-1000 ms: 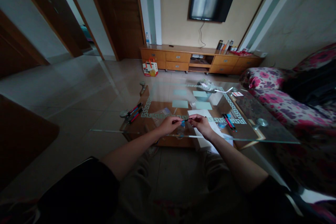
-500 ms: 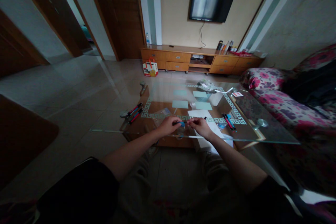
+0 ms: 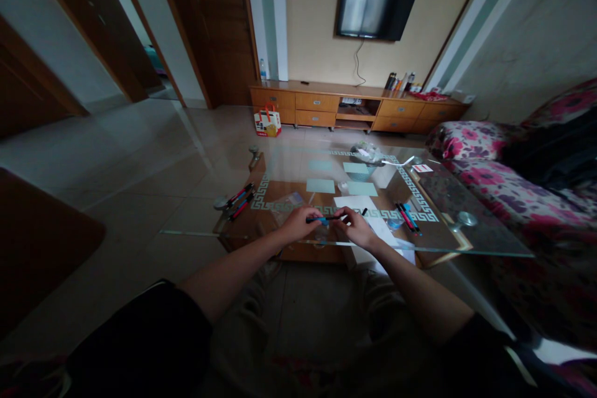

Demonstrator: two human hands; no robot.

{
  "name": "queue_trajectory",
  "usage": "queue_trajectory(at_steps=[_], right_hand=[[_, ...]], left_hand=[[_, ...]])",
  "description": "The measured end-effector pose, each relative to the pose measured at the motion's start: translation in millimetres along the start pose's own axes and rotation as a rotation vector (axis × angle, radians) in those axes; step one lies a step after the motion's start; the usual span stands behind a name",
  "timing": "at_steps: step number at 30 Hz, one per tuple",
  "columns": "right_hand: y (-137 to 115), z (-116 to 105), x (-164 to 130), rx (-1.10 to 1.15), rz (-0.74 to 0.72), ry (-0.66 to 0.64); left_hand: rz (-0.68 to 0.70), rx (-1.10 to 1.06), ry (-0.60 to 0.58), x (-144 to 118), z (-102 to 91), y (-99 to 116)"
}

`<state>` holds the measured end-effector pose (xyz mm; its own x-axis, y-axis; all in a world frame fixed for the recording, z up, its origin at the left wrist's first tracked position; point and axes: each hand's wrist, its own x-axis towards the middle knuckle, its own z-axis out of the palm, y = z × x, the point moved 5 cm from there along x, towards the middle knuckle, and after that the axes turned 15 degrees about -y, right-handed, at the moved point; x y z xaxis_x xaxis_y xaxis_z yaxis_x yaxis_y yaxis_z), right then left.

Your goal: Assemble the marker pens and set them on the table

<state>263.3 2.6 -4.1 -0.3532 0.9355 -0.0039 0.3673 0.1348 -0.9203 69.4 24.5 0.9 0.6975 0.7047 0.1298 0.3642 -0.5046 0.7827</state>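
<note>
Over the near edge of the glass coffee table [image 3: 485,242], my left hand [image 3: 298,224] and my right hand [image 3: 355,228] meet on one dark pen with a blue part [image 3: 325,219]. Each hand pinches one end of the pen, which lies roughly level between them. A white sheet of paper [image 3: 361,203] lies on the table just beyond my right hand. A group of red and black pens [image 3: 239,198] rests on the table's left end, and several more pens [image 3: 407,216] lie to the right.
Pale green cards [image 3: 319,185] and a crumpled bag [image 3: 366,152] sit farther back on the table. A flowered sofa [image 3: 504,186] runs along the right. A wooden TV cabinet [image 3: 354,106] stands at the far wall under a television [image 3: 377,4], with a small carton [image 3: 267,121] on the floor.
The pen between my hands has slid left, so more of its blue part shows beside my left fingers. Both hands have stayed in place over the table edge.
</note>
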Motion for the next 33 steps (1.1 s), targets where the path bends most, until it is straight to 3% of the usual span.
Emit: queue_trajectory(at_steps=[8,14,19,24,30,33], right_hand=[[0.6,-0.2,2.6,-0.202,-0.08,0.002],[2.6,1.1,2.0,-0.18,-0.061,-0.02],[-5.8,2.8,1.7,-0.345,-0.156,-0.062],[-4.8,1.3,1.9,-0.339,-0.119,-0.019],[-10.9,4.9,1.4,-0.406,-0.201,-0.099],[-11.3,4.3,-0.1,-0.407,-0.181,-0.067]], left_hand=[[0.012,0.018,-0.009,-0.8,-1.7,1.7],[0.006,0.001,0.0,-0.7,-1.4,1.1],[0.006,0.003,0.015,-0.7,-2.8,5.5],[-0.006,0.001,0.014,-1.1,-3.8,8.4],[0.013,0.017,0.011,-1.5,-3.4,7.2],[0.007,0.011,0.011,-0.9,-3.2,5.5]])
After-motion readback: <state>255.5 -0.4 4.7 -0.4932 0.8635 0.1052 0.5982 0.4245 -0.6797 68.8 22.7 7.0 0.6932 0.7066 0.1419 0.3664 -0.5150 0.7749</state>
